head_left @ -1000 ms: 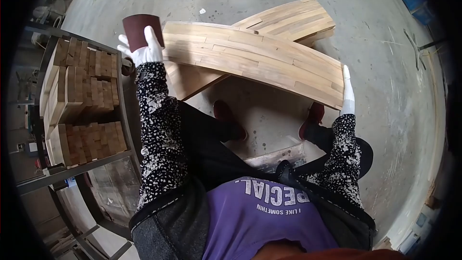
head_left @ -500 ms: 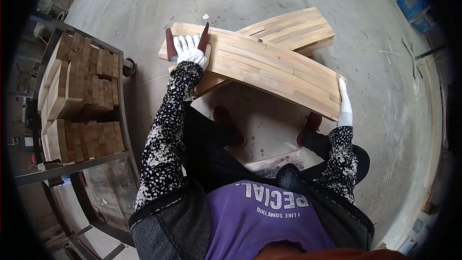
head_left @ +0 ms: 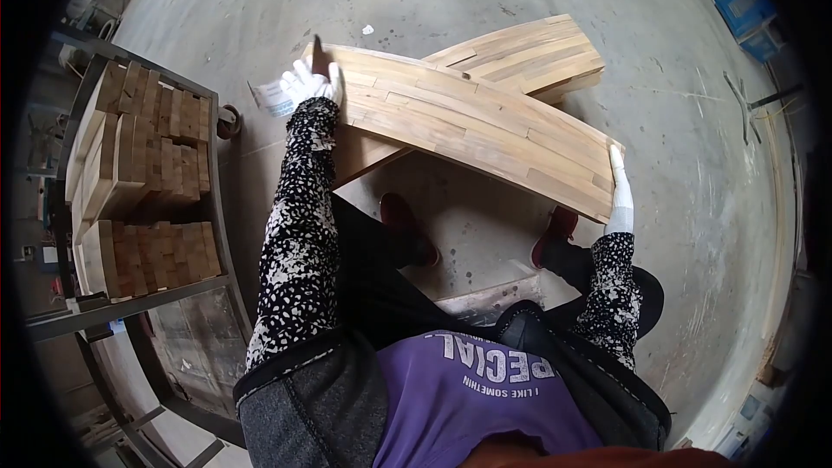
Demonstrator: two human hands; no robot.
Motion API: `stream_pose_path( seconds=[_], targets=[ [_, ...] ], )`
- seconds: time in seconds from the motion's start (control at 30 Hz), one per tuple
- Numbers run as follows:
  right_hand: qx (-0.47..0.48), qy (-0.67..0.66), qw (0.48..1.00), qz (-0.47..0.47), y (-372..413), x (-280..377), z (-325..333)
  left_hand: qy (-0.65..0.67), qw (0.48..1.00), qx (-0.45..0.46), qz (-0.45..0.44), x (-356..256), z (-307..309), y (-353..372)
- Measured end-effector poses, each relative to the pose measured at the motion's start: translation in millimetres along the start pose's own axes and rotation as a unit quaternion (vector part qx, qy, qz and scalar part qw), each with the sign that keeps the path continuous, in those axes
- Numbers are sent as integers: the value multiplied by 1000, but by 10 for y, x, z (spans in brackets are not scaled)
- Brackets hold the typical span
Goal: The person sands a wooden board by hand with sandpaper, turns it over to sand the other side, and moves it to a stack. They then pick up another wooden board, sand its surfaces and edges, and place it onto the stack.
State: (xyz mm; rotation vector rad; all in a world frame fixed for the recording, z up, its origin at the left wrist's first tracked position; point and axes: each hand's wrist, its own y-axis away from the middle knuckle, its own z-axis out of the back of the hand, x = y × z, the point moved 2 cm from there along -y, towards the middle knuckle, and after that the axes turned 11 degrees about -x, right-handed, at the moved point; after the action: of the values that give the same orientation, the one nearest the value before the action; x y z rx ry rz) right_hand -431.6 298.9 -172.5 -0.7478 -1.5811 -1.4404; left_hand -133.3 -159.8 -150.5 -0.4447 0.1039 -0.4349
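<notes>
My left hand [head_left: 310, 85], in a white glove, lies with fingers spread at the far left end of a wooden board [head_left: 468, 126] made of glued strips. Under and around its fingers is a sheet of sandpaper [head_left: 319, 59], dark reddish brown on one face. Its pale printed side [head_left: 274, 99] sticks out left of the board. At the board's right end, my gloved right hand [head_left: 620, 182] grips the edge, fingers partly hidden. This board rests across a second strip-built board [head_left: 542, 48], forming an X.
To the left stands a metal rack [head_left: 221, 199] stacked with wooden blocks [head_left: 173, 130]; a caster [head_left: 229, 121] shows beside it. A low wooden piece [head_left: 490, 296] lies between my feet. Blue boxes [head_left: 745, 13] stand at the far right. A white scrap [head_left: 367, 29] lies on the floor.
My left hand has slid left with the sandpaper, out to the board's left end, and the sheet's printed side now shows. My right hand stays on the right end; the board has barely shifted.
</notes>
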Motion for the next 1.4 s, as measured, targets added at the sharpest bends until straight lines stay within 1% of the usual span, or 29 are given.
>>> stream_pose_path(
  seconds=[0.03, 0.1, 0.13, 0.2, 0.33, 0.4, 0.47, 0.53, 0.57, 0.67, 0.7, 0.77, 0.8, 0.9, 0.93, 1.03, 1.1, 1.13, 1.2, 1.23, 1.27, 1.33, 1.37, 1.4],
  targets=[
    [1, 2, 1000, -1, 26, 8, -14, 55, 997, -25, -49, -162, 14, 40],
    [2, -9, 999, -33, 120, 76, -63, 124, 985, -45, -109, -657, 16, 176],
    [1, -15, 999, -48, 161, 85, -78, 146, 973, -1, -176, -914, 69, 258],
    [-6, -7, 999, -41, 161, 87, -86, 214, 942, 18, -257, -1314, 71, 516],
    [-24, 5, 999, -34, 181, 111, -89, 226, 931, 27, -286, -1325, 153, 560],
    [-26, 7, 999, -39, 195, 115, -81, 122, 967, 81, -210, -1032, -7, 297],
    [-26, 3, 999, -29, 43, 53, -19, 57, 990, 119, -57, -578, -6, 38],
    [-21, 1, 1000, -8, -92, -31, 22, 55, 990, 129, -20, -200, -14, -68],
    [-23, -5, 1000, -13, -70, -36, 8, 51, 990, 129, -26, -223, 23, -89],
    [12, -28, 998, -56, 15, 35, -44, 142, 986, -46, -78, -303, 144, -74],
    [10, -23, 998, -56, 31, 34, -52, 145, 986, -43, -75, -298, 161, -70],
    [-22, -3, 999, -35, 67, 52, -66, 242, 951, -181, -66, -387, 483, -140],
    [-37, 5, 999, -24, 64, 78, -51, 246, 950, -181, -63, -374, 565, -179],
    [-24, 3, 999, -27, 55, 92, -28, 77, 958, -250, -115, -91, 803, -302],
    [-15, -2, 999, -31, 60, 67, -51, 71, 958, -251, -118, -48, 761, -256],
    [-7, -6, 999, -46, 21, 38, -49, -42, 966, -119, -227, -69, 377, 28],
    [-8, -6, 999, -48, 13, 43, -42, 15, 980, 28, -198, -357, 691, 289],
    [-21, -4, 999, -27, 10, 42, -46, 19, 979, 27, -199, -362, 557, 278],
    [-46, 9, 999, 9, 26, 28, -17, 12, 979, -50, -197, -283, 43, 306],
    [-45, 12, 999, 8, 32, 42, -11, 5, 977, -90, -194, -294, 44, 305],
    [-36, 7, 999, -9, 46, 62, -30, 3, 977, -91, -192, -289, 45, 272],
    [-19, -4, 999, -46, 68, 77, -62, 8, 991, -19, -129, -287, 11, 201],
    [-19, -5, 999, -45, 62, 73, -72, 13, 995, 17, -97, -296, -11, 173],
    [-21, -4, 999, -43, 52, 66, -76, 14, 995, 17, -97, -251, -55, 100]
  ],
)
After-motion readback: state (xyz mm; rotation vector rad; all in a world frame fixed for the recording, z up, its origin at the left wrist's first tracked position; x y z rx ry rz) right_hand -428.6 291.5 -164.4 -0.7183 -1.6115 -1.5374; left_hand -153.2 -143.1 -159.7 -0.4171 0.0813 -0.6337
